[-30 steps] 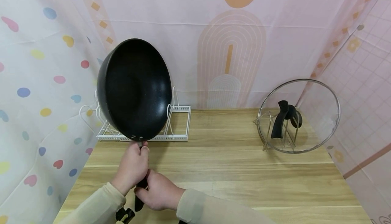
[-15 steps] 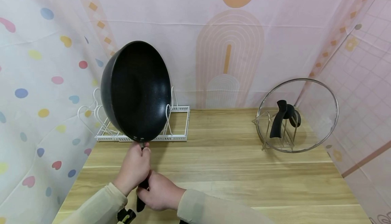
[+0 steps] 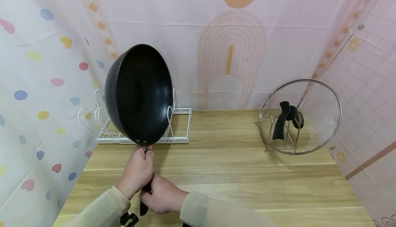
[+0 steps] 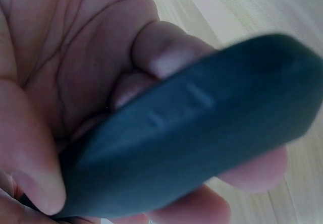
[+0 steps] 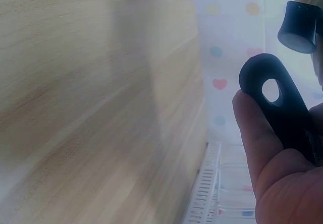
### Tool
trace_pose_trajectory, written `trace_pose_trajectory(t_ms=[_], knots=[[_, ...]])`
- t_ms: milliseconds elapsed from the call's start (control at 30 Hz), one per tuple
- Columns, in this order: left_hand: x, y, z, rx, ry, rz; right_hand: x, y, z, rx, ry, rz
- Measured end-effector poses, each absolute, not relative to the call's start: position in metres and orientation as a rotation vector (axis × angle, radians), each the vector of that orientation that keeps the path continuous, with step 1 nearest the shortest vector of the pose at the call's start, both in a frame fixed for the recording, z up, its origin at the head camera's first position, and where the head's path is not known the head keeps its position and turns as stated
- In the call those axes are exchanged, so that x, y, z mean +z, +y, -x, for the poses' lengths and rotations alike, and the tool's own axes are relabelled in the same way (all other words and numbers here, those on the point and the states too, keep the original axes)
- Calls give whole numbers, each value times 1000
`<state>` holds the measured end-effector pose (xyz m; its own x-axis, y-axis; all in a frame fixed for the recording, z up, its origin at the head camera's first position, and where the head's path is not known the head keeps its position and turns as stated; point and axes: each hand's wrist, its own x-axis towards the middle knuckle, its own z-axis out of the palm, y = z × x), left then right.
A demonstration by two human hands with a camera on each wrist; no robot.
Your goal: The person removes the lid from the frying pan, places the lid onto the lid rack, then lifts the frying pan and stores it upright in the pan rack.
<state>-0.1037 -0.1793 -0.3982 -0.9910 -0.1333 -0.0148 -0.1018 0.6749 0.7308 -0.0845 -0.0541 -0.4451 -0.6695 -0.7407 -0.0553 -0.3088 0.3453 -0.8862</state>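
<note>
A deep black wok [image 3: 143, 93] stands tipped up on its edge, its dark inside facing me and to the right, over the white wire rack [image 3: 180, 140]. My left hand [image 3: 138, 168] grips the wok's handle close to the pan. Lower down, my right hand [image 3: 164, 193] holds the same handle near its end. Up close in the left wrist view, the black handle [image 4: 202, 128] crosses in front of the fingers. The handle's end [image 5: 267, 80], with its hanging hole, shows in the right wrist view. Whether the wok rests on the rack's wires is hidden.
A glass lid [image 3: 318, 117] with a steel rim and black knob leans on a small metal wire stand [image 3: 287, 144] at the right. Both racks stand on a wood-grain table [image 3: 229, 172]. Patterned curtains [image 3: 173, 10] hang close behind and at the left.
The wok has turned about its handle so its opening faces further right and shows narrower. It has sunk slightly. Both hands keep their hold, and the head view has shifted a little.
</note>
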Motion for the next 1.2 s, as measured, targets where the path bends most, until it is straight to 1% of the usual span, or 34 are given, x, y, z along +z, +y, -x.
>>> trace_pose_trajectory(t_ms=[367, 733, 1200], knots=[[-405, -177, 105, -1224, -2817, -155, -451, -53, 85, -1297, 2139, 942], [-413, -175, 106, -1264, -2819, -166, -455, -50, 84, -1323, 2145, 937], [-424, -171, 107, -1276, -2831, -190, -461, -49, 87, -1240, 2187, 928]])
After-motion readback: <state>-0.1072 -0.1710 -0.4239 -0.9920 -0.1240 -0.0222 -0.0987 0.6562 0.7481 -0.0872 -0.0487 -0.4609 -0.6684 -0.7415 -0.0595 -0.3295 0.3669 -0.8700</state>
